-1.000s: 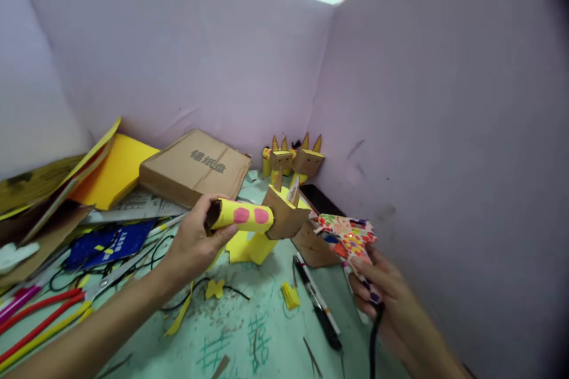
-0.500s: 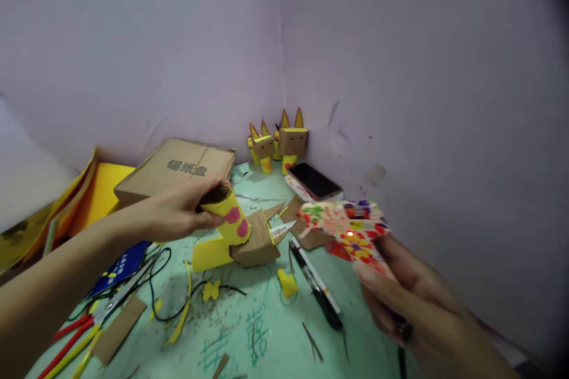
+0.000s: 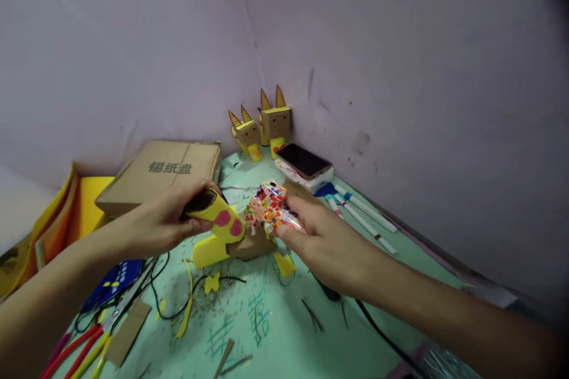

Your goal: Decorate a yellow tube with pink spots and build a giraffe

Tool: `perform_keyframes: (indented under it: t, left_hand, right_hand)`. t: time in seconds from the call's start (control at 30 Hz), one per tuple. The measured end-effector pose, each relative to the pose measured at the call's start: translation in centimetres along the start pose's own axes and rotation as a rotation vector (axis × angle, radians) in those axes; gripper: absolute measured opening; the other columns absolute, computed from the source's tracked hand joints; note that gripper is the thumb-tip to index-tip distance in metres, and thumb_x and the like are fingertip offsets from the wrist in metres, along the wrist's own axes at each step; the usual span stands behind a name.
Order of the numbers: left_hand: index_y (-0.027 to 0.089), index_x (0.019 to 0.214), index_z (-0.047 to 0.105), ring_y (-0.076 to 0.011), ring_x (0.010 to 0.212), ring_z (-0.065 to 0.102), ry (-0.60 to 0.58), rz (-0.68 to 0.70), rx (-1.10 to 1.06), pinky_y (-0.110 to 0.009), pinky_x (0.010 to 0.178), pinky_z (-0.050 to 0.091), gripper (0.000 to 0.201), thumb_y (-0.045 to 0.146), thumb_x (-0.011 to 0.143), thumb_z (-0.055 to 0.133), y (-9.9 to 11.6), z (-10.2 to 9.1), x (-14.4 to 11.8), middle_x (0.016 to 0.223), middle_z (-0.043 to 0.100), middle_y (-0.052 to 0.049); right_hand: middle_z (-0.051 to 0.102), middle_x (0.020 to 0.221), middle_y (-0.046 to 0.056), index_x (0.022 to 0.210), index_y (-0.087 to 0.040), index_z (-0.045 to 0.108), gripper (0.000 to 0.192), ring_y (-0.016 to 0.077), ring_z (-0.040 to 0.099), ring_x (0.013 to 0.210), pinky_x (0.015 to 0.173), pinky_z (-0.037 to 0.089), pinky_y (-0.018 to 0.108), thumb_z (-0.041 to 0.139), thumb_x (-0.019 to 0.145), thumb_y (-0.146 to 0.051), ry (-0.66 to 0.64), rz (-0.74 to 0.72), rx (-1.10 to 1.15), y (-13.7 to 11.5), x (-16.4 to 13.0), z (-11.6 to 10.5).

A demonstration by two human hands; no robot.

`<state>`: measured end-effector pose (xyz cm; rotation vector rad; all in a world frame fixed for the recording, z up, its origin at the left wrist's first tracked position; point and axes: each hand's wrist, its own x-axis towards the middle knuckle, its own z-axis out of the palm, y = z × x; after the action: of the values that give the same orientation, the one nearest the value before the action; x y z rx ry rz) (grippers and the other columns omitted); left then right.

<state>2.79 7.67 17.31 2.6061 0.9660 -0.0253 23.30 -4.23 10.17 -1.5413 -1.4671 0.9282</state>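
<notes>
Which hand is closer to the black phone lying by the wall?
Right. The right hand, holding a flowery glue gun, is just below the black phone; the left hand is farther left.

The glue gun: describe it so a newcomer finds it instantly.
Start at the green table and follow the right hand to its fingertips. The glue gun is gripped there, its tip against the cardboard figure. It alone wears a bright floral pattern; neighbours are plain yellow or brown.
</notes>
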Motion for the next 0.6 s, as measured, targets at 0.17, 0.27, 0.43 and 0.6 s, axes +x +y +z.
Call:
perform_keyframes:
  t: [0.17,0.27,0.43,0.6]
  left_hand:
    - [0.018,0.103,0.051,-0.0205,0.090,0.052,0.018,0.018,0.020,-0.030,0.080,0.041,0.022,0.031,0.085,0.050,0.0,0.1,-0.1,0.096,0.059,-0.004]
    - [0.019,0.102,0.052,-0.0213,0.091,0.053,0.028,0.031,0.019,-0.030,0.080,0.042,0.024,0.034,0.083,0.052,-0.2,0.2,-0.1,0.096,0.059,-0.004]
    - [0.021,0.100,0.052,-0.0220,0.089,0.054,0.046,0.037,0.003,-0.031,0.080,0.042,0.024,0.036,0.082,0.052,-0.4,0.4,0.0,0.093,0.060,-0.004]
    - [0.019,0.104,0.052,-0.0223,0.090,0.053,0.074,0.025,0.012,-0.031,0.079,0.042,0.028,0.033,0.079,0.054,-0.5,0.7,0.1,0.096,0.060,-0.006]
  right_hand:
    - [0.066,0.095,0.010,0.110,-0.016,0.059,0.030,0.0214,0.058,0.081,0.064,0.039,0.029,0.045,0.085,-0.025,-0.028,-0.002,-0.015,0.2,0.5,0.6]
    - [0.066,0.096,0.011,0.110,-0.016,0.058,0.030,0.0220,0.058,0.082,0.065,0.039,0.030,0.045,0.084,-0.025,-0.027,0.016,-0.045,0.2,0.5,0.7]
    - [0.066,0.088,0.008,0.096,-0.018,0.059,0.020,0.0203,0.056,0.075,0.060,0.036,0.028,0.047,0.081,-0.023,-0.051,-0.002,-0.136,-0.6,0.5,0.2]
    - [0.052,0.058,-0.001,0.088,-0.019,0.063,0.019,0.0135,0.043,0.050,0.047,0.027,0.026,0.052,0.073,-0.023,-0.023,0.050,-0.078,-0.8,1.4,-0.3]
